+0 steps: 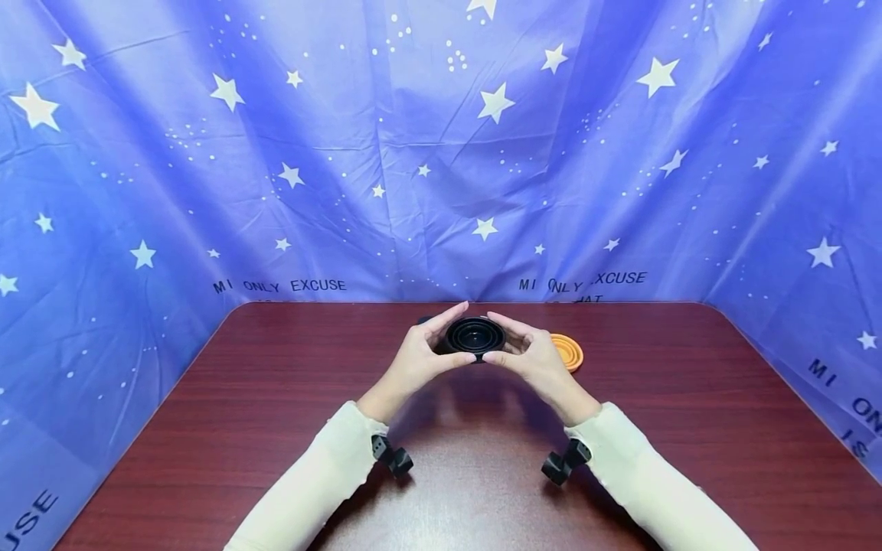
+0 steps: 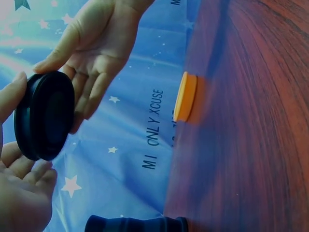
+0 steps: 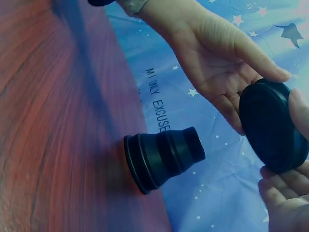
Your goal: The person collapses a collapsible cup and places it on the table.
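While left grip (image 1: pixel 426 353), right grip (image 1: pixel 536 357) clasp black bowl (image 1: pixel 475 336), partly hidden behind: orange disc (image 1: pixel 569 353), black cone (image 3: pixel 164 157).

A black collapsed cup (image 1: pixel 475 335), round and flattened into concentric rings, is held raised just below the middle of the head view, its ringed face tilted toward the camera. The left hand (image 1: pixel 426 353) and right hand (image 1: pixel 536 357) grip opposite sides, thumbs along the near rim. In the right wrist view, at lower centre, a black tapered cup (image 3: pixel 163 158) stands extended, wide end down.
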The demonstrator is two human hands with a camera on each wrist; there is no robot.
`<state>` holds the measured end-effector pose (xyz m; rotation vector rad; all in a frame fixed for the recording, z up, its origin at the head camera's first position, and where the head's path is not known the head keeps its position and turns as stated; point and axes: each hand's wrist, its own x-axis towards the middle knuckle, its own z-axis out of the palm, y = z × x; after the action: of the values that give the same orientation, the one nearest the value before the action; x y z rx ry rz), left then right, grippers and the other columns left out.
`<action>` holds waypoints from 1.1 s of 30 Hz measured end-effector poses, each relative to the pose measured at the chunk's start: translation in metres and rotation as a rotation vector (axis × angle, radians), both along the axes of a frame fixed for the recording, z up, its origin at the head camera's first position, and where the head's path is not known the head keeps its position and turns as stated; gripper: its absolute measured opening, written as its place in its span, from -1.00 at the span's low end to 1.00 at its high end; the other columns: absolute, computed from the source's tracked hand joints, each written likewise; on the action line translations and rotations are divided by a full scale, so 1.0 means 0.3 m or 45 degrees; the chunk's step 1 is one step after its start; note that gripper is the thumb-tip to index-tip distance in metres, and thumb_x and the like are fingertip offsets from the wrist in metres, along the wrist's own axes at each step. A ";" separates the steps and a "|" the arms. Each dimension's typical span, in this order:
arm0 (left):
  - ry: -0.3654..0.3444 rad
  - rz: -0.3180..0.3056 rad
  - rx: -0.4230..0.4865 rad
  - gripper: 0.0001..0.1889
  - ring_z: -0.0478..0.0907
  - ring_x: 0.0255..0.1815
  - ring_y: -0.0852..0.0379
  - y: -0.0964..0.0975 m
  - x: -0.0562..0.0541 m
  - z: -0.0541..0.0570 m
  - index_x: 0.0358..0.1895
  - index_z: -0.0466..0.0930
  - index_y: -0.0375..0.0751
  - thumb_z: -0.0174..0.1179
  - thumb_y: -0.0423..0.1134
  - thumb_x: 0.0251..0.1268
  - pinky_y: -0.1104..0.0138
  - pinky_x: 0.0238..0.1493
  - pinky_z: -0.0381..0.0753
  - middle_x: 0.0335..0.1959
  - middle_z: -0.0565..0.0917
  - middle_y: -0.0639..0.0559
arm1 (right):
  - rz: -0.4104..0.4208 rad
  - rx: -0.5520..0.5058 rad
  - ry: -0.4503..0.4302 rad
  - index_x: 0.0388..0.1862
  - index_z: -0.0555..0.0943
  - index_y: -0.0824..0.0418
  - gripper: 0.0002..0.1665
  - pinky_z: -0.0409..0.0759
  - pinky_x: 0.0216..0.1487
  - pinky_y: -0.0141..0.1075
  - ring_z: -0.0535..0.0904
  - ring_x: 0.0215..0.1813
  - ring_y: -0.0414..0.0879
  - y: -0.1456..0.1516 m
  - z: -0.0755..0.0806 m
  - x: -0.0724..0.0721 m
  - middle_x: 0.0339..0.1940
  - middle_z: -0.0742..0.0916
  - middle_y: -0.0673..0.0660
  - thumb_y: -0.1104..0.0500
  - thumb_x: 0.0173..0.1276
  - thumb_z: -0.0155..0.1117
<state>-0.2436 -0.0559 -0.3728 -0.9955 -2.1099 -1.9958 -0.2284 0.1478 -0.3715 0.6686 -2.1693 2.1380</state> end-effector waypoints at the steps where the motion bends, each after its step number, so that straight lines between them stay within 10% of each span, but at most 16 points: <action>1: -0.016 -0.009 -0.012 -0.23 0.41 0.26 0.04 -0.005 0.001 -0.001 0.37 0.28 -0.22 0.35 -0.51 0.01 0.39 0.21 0.38 0.33 0.40 -0.06 | -0.005 0.004 0.041 0.32 0.33 0.43 -0.21 0.54 0.04 -0.40 0.56 0.06 -0.30 -0.002 0.002 0.001 0.22 0.51 0.40 0.46 0.07 0.38; 10: -0.102 -0.064 -0.086 -0.11 0.34 0.30 -0.09 -0.018 -0.001 -0.006 0.43 0.06 -0.38 0.34 -0.56 -0.02 0.41 0.21 0.35 0.38 0.28 -0.25 | 0.014 0.031 0.269 0.31 0.34 0.44 -0.15 0.48 0.11 -0.40 0.49 0.17 -0.27 -0.003 -0.008 0.002 0.25 0.48 0.40 0.47 -0.01 0.43; 19: -0.100 -0.035 -0.093 -0.15 0.43 0.21 -0.12 -0.015 0.060 0.064 0.38 0.13 -0.46 0.34 -0.62 -0.07 0.44 0.14 0.42 0.31 0.37 -0.30 | 0.036 0.076 0.265 0.34 0.29 0.45 -0.15 0.41 0.18 -0.44 0.45 0.23 -0.28 0.002 -0.012 -0.008 0.26 0.47 0.40 0.46 0.04 0.41; 33: -0.028 -0.068 -0.106 -0.13 0.36 0.28 -0.17 -0.010 0.056 0.051 0.39 0.13 -0.45 0.34 -0.64 -0.10 0.44 0.18 0.39 0.34 0.31 -0.32 | 0.088 0.247 0.222 0.41 0.24 0.30 -0.04 0.46 0.14 -0.41 0.41 0.28 -0.09 0.015 -0.013 -0.012 0.34 0.44 0.26 0.37 0.02 0.47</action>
<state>-0.2267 -0.0589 -0.3576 -1.0578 -2.2178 -1.9661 -0.2319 0.1524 -0.3755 0.9170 -2.3070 1.8338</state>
